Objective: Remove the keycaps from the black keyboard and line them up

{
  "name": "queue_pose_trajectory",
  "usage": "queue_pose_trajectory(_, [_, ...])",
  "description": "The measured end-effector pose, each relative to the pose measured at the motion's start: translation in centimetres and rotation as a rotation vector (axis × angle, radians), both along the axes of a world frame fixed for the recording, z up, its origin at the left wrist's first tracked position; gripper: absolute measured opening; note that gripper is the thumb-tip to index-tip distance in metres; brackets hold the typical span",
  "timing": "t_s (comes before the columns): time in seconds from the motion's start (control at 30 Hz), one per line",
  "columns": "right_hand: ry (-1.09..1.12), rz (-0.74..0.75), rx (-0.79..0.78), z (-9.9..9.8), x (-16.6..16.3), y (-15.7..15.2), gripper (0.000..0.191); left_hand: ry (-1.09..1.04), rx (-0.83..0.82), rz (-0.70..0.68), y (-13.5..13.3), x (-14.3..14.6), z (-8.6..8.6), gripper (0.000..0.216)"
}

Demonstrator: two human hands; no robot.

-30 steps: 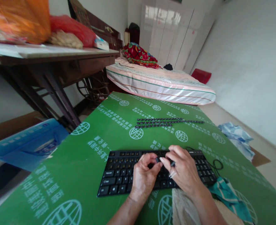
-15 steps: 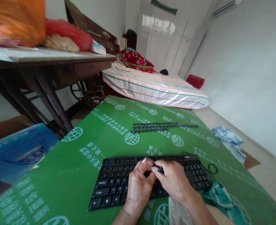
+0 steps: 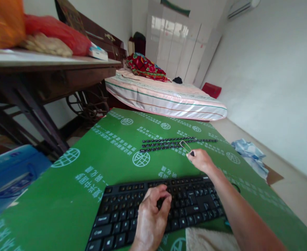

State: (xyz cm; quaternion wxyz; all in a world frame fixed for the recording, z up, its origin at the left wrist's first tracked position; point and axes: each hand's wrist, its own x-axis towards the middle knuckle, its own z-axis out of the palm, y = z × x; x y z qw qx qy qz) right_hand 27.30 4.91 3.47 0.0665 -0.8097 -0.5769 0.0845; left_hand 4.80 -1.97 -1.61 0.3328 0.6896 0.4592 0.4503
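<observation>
My right hand (image 3: 202,161) grips a wire keycap puller (image 3: 186,146), its thin metal loop reaching to the rows of loose black keycaps (image 3: 158,144) on the green table. A dark piece shows by the fingertips; whether it is a keycap or the puller's handle is unclear. My left hand (image 3: 153,212) rests over the middle of a black keyboard (image 3: 127,209), fingers curled and thumb close to the forefinger. What it pinches, if anything, is hidden. Toward the keyboard's upper left, several key positions show bare sockets, while the lower rows carry caps.
The green table (image 3: 111,146) has white globe prints. A beige cloth (image 3: 208,240) lies at the near edge, partly under my right arm. To the left are a wooden desk (image 3: 91,75) with bags and a blue box (image 3: 15,177). A bed (image 3: 164,96) stands beyond.
My right hand has left the keyboard and reached forward with the puller to the keycap rows. My left hand has stayed over the keyboard. The view has shifted slightly.
</observation>
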Motion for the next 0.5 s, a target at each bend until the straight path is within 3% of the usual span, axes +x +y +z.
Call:
queue_pose_trajectory(0.17, [-0.071,-0.099,-0.049,-1.2,3.6,4.5,0.028,0.018,0.05,-0.006,-0.1,-0.1,0.1,0.012])
queue_pose_trajectory(0.5, [-0.126,-0.11,-0.1,-3.2,3.7,7.4,0.033,0.006,0.162,-0.043,0.0,0.0,-1.7,0.014])
